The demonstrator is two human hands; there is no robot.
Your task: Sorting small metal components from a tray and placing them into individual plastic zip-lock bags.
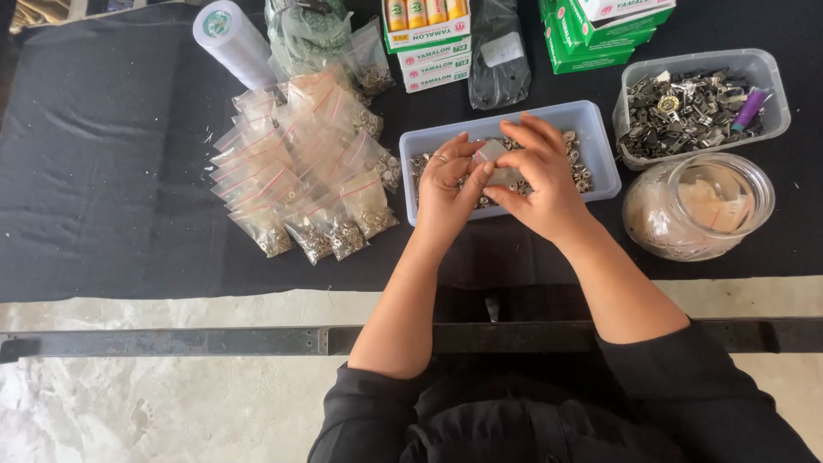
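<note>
Black sleeves fill the nearest part of the head view, with a dark metal bar (257, 341) running along the near edge of the table (103, 171), which is covered in black cloth. Both hands meet over a shallow clear tray (600, 141) of small metal rings near the middle of the table: the left hand (446, 184) and the right hand (536, 184) together pinch a small clear plastic bag (495, 159) between their fingertips, just above the tray. Left of the tray lies a heap of filled little bags (309, 171) with red-striped seals, and beyond it a white roll (231, 39). Toward the right edge stand a glass jar (699, 206) and, behind it, a clear tub of metal hardware (699, 99). Green and white boxes (591, 39) sit along the far edge.
</note>
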